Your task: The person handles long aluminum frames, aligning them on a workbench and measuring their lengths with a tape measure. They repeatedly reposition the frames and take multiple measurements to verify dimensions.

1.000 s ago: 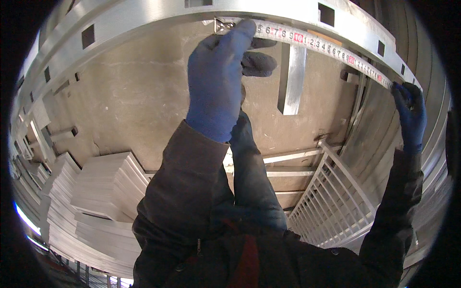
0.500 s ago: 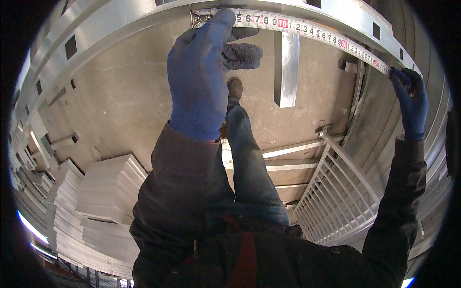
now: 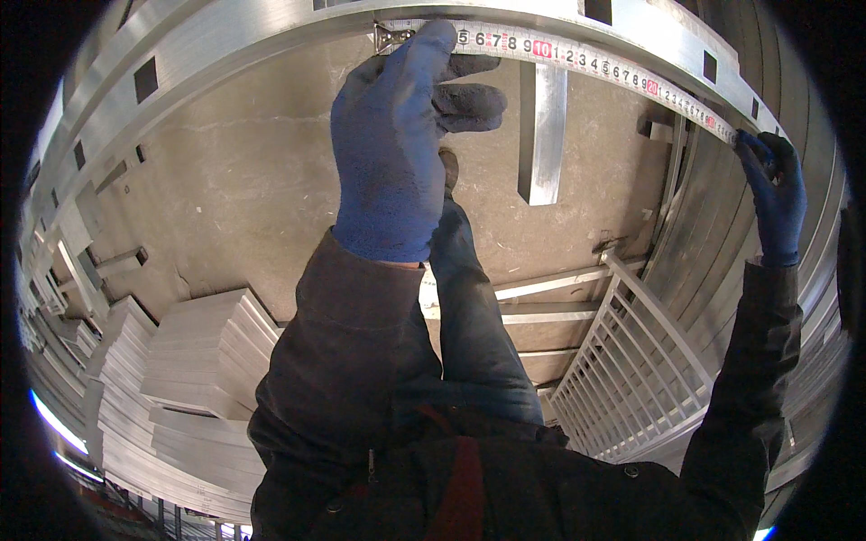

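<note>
A white tape measure blade (image 3: pixel 577 59) stretches along the near side of a long silver metal beam (image 3: pixel 298 45) with square cut-outs. My left hand (image 3: pixel 388 162), in a blue work glove, pinches the blade close to its metal end hook, thumb on top and fingers curled below. Far to the right, my right hand (image 3: pixel 778 185), gloved the same way, is closed at the other end of the drawn-out blade. The tape's case is not plainly visible there; the fingers cover it.
A metal post (image 3: pixel 546 135) stands below the beam. At lower left are stacks of pale panels (image 3: pixel 203 347). A white barred frame (image 3: pixel 622 361) leans at lower right, beside long metal profiles (image 3: pixel 704 198). My legs (image 3: pixel 474 307) stand over the concrete floor (image 3: pixel 244 198).
My left hand and the tape's hook end have shifted slightly to the right along the beam. My right hand has hardly moved.
</note>
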Demonstrator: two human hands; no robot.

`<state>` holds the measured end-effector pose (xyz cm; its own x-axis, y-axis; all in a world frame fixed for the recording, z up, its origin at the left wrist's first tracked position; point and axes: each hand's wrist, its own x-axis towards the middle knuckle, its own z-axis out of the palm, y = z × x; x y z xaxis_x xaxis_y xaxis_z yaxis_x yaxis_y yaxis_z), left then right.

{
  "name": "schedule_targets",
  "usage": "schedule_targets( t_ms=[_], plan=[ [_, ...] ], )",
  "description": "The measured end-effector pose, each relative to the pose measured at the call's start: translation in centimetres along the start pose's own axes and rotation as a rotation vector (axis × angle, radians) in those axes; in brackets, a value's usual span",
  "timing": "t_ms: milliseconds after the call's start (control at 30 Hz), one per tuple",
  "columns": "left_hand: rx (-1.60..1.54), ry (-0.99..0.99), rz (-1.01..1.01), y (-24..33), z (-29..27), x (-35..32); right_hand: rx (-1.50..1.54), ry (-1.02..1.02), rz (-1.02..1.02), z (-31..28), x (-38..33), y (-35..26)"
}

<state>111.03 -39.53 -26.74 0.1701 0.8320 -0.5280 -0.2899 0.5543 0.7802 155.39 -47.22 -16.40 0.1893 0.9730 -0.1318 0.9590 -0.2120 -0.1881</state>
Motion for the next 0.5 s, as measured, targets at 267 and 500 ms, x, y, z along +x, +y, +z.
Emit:
schedule_targets(
  t_ms=[267, 500],
  plan=[
    [-0.168, -0.004, -0.021, -0.4, 0.2, 0.3, -0.005, 0.031, 0.030, 0.0, 0.1, -0.4],
    [-0.265, 0.081, -0.081, 0.3, 1.0, 0.5, -0.026, 0.023, 0.089, -0.3, 0.5, -1.2]
  ],
)
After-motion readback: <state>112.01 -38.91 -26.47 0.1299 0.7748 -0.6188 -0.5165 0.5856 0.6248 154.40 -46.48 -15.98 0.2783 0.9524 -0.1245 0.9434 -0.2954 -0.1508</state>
